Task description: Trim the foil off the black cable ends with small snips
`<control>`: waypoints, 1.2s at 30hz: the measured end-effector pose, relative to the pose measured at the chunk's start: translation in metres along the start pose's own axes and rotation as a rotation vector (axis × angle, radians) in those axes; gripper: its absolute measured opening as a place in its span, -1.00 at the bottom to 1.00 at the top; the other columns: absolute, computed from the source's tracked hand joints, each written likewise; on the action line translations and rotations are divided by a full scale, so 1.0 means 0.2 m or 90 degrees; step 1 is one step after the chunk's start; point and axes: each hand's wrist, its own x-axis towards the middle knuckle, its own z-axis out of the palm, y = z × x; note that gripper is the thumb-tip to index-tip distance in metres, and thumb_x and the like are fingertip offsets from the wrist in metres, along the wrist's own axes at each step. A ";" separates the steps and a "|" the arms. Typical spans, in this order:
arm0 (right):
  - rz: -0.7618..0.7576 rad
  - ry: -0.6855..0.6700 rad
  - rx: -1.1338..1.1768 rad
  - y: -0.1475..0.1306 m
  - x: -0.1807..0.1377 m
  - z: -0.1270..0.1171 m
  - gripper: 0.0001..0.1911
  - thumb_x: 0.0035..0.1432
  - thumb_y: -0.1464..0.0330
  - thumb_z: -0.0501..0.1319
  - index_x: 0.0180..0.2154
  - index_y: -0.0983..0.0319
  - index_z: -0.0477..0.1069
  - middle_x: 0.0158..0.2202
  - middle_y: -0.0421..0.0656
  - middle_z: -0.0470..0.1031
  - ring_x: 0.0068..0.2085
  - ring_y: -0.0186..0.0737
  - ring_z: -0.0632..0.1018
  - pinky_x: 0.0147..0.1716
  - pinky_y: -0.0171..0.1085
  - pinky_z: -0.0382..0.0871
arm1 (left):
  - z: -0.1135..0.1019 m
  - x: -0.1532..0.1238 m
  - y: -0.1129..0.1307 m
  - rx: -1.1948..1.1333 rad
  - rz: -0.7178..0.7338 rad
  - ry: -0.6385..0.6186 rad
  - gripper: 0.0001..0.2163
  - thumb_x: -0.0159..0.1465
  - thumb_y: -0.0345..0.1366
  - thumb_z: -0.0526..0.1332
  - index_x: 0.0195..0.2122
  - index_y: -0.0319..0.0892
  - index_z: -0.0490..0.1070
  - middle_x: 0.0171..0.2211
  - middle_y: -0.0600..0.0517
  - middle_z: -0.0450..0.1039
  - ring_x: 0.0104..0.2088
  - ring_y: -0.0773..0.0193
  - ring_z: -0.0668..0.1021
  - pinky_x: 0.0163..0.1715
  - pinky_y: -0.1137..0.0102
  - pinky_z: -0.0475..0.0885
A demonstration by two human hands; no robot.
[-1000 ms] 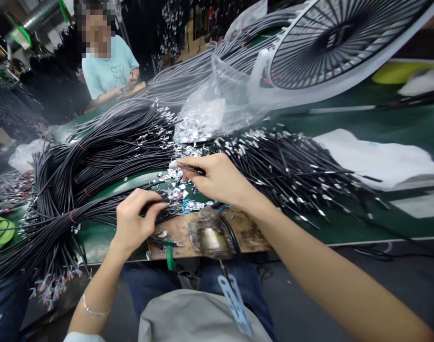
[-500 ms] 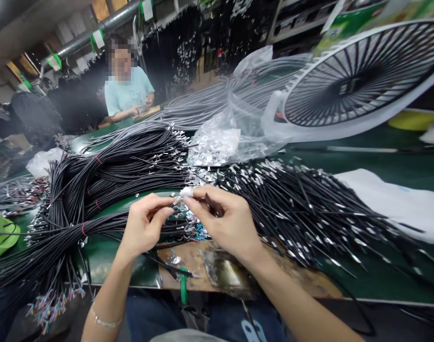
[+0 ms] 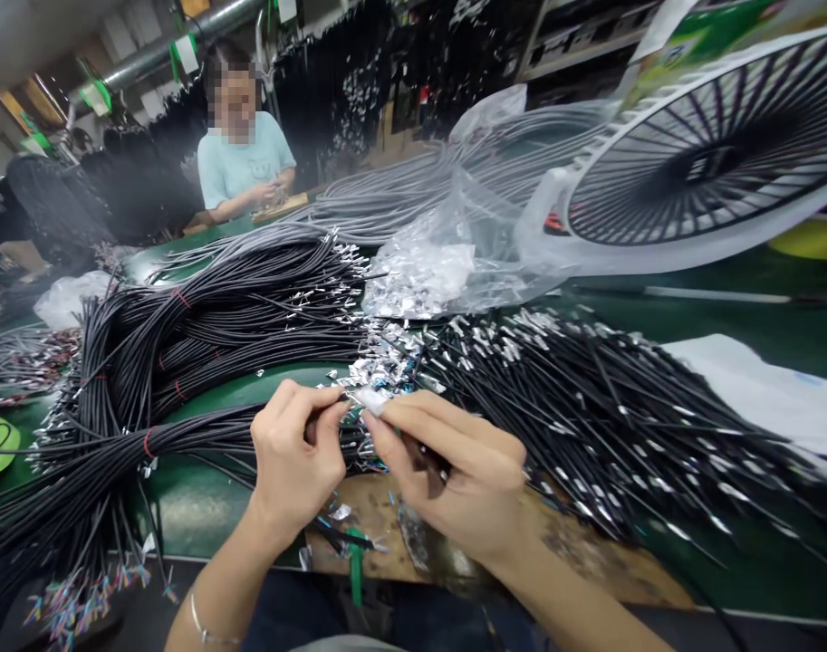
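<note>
My left hand (image 3: 297,448) is closed in a pinch on the stripped end of a cable (image 3: 349,398). Close beside it, my right hand (image 3: 460,462) has thumb and index finger together at the same spot. White material (image 3: 373,399) covers or sits at that index fingertip; which of the two I cannot tell. A dark tool (image 3: 425,457) of unclear kind shows inside the curled right fingers. Under and left of my left hand runs a bundle of black cables (image 3: 202,430), tied with a red band (image 3: 148,442).
Loose black cables with silvery ends (image 3: 590,407) spread to the right. Foil scraps (image 3: 389,358) and a clear plastic bag (image 3: 427,276) lie ahead. A white fan (image 3: 698,163) stands at the right. A brown board (image 3: 555,534) lies at the table's front edge. Across the table sits a person (image 3: 246,167).
Both hands have come slightly nearer to me, and my right hand has shifted right. The fingertips still meet at the cable end. The view has tilted a little.
</note>
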 end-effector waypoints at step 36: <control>0.136 -0.111 0.038 0.02 0.02 0.02 -0.85 0.20 0.42 0.09 -0.30 0.23 0.44 -0.37 -0.13 0.55 -0.36 -0.27 0.55 -0.35 -0.34 0.45 | -0.09 0.05 -0.01 -0.311 -0.326 -0.189 -0.66 0.27 -0.10 0.11 -0.52 -0.24 0.42 -0.59 0.06 0.33 -0.60 0.43 0.27 -0.61 0.50 0.18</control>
